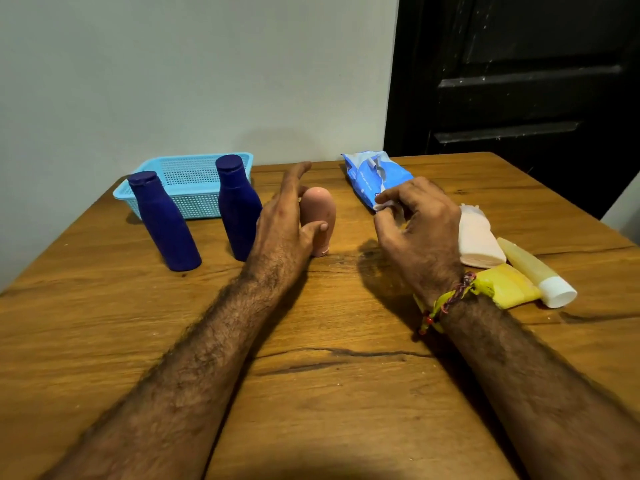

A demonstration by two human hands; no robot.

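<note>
Bottle (318, 220) upright, long axis vertical, rounded end up | left hand (287, 220): fingers straight, thumb on bottle | right hand (419, 223): pinching wipe (386, 205)

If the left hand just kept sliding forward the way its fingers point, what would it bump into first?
Probably nothing on the table: the left hand points past the pink bottle, which its thumb touches, toward the far edge and the wall. Depth is hard to judge.

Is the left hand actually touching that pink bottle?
Touching. The head view shows the thumb of the left hand lying against the front of the pink bottle, with no gap between them; the fingers stretch straight past its side.
</note>
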